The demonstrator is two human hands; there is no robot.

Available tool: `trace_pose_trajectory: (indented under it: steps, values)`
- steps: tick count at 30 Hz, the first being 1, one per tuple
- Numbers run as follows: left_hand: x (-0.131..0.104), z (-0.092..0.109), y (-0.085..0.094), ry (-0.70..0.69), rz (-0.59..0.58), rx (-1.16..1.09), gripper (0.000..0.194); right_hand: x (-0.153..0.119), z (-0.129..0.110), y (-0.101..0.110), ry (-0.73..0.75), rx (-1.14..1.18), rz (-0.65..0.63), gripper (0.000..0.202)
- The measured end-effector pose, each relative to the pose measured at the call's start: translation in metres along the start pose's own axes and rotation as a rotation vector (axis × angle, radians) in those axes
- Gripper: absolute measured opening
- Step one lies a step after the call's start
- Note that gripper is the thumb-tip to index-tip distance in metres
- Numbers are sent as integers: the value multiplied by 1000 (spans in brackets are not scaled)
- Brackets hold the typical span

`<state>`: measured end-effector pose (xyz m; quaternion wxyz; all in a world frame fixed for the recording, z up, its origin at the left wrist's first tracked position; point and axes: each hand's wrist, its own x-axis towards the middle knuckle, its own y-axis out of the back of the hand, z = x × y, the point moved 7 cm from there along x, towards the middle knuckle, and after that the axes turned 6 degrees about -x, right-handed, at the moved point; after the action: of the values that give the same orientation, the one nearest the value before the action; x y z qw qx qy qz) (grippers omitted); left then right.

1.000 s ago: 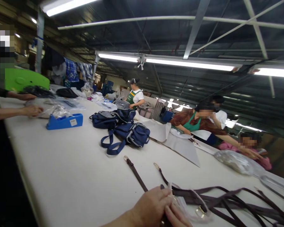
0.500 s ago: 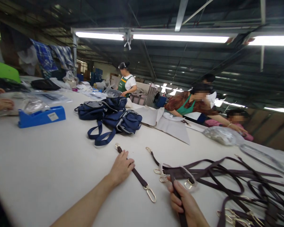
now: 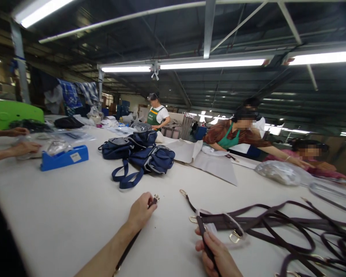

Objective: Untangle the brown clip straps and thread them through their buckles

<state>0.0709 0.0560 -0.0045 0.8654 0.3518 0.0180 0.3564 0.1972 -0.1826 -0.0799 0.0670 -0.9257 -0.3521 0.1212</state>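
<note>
Plainly, left hand (image 3: 140, 212): fingers gripping a strap (image 3: 128, 249) near its clasp (image 3: 156, 197).
Right hand (image 3: 215, 250): fingers closed around a second strap (image 3: 201, 226).
Straps: best kept flat — clear of the pile (image 3: 255, 222).

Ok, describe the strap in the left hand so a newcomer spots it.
On the white table, find the dark blue bags. Nearer the camera, the left hand holds a dark brown strap, its metal end poking out. Unlike the tangled straps at right, it runs alone beside the forearm.
</note>
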Motion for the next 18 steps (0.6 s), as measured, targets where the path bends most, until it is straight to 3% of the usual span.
trace_pose_trajectory:
  steps: [3,5,11,15,18]
  values:
    - [1,0,-9,-20,31,58,27,2,2,-4,18,-60,-18,72]
    - [4,-4,-16,0,16,28,19,2,2,-6,28,-91,-39,72]
    - [15,-17,-19,117,31,-310,29,-7,2,-25,-7,-71,-176,65]
    - [12,-12,-28,211,-143,-612,41,-14,3,-52,-11,21,-285,60]
    - [0,-2,-38,332,-272,-967,51,-18,8,-69,-56,51,-383,58]
